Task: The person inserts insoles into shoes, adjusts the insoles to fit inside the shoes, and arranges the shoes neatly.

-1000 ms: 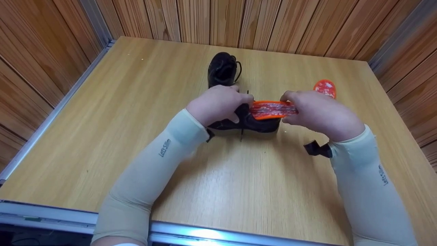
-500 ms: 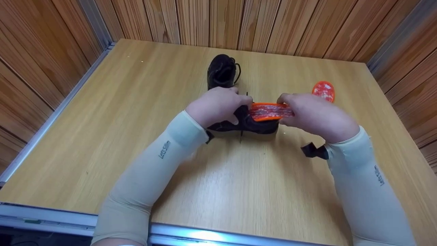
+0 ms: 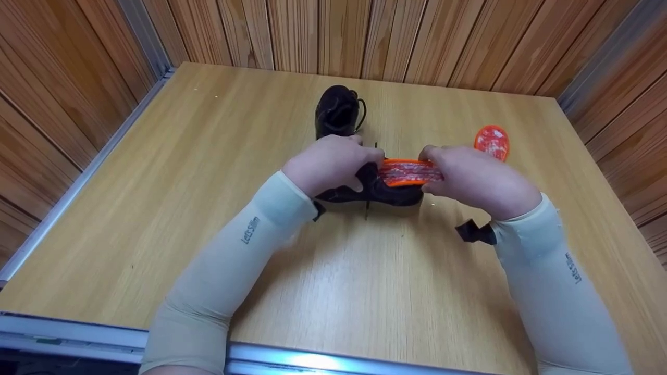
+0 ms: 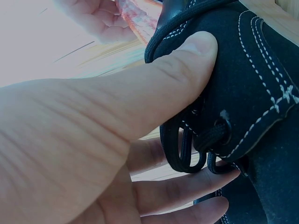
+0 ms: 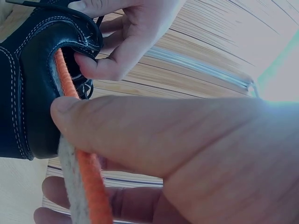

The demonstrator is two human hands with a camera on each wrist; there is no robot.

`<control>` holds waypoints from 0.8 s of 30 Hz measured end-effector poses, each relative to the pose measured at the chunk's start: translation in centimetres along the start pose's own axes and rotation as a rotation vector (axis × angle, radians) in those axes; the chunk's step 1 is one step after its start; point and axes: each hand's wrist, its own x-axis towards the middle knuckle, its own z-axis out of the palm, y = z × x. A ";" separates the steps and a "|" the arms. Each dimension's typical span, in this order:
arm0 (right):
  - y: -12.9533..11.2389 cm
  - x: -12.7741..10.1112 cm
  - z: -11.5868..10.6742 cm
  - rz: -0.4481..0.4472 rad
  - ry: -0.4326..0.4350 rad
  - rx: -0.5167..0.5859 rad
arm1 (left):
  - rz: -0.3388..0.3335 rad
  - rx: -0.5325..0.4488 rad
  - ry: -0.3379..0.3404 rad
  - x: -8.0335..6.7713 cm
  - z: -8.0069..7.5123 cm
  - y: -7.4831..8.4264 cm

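Observation:
A black lace-up shoe (image 3: pixel 398 197) lies on the table with its opening to the right. My left hand (image 3: pixel 333 160) grips it near the laces, its thumb on the stitched upper (image 4: pixel 229 60) in the left wrist view. Out of the opening sticks a red-and-white patterned insole (image 3: pixel 408 172) with orange edges, bowed along its length. My right hand (image 3: pixel 479 177) pinches the outer end of this insole between thumb and fingers. The right wrist view shows its orange layer (image 5: pixel 93 182) passing into the shoe collar (image 5: pixel 42 107). The insole's front part is hidden inside.
Another black shoe (image 3: pixel 336 107) stands behind my left hand, a lace looping off its right side. A second patterned insole (image 3: pixel 492 140) lies flat beyond my right hand. Wood-plank walls (image 3: pixel 344 36) border the wooden table (image 3: pixel 333 291), with a metal rail along its front.
My right hand has moved left with the insole, and a shorter length of it shows outside the shoe. The left hand keeps its grip on the shoe. The view has shifted slightly.

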 end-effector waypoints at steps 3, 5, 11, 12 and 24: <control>0.0 0.0 0.0 0.002 -0.004 0.003 | 0.008 0.013 0.009 0.0 0.0 0.0; -0.1 0.1 0.0 0.005 -0.005 0.005 | 0.012 0.016 0.013 -0.1 0.0 0.0; -0.1 0.1 0.0 -0.020 0.005 -0.025 | 0.027 0.026 0.034 0.0 0.0 -0.1; -0.2 0.1 0.1 -0.022 0.006 -0.030 | 0.029 0.027 0.038 0.0 0.1 -0.1; -0.2 0.3 0.3 -0.028 -0.005 -0.018 | 0.032 0.040 0.039 0.0 0.1 -0.1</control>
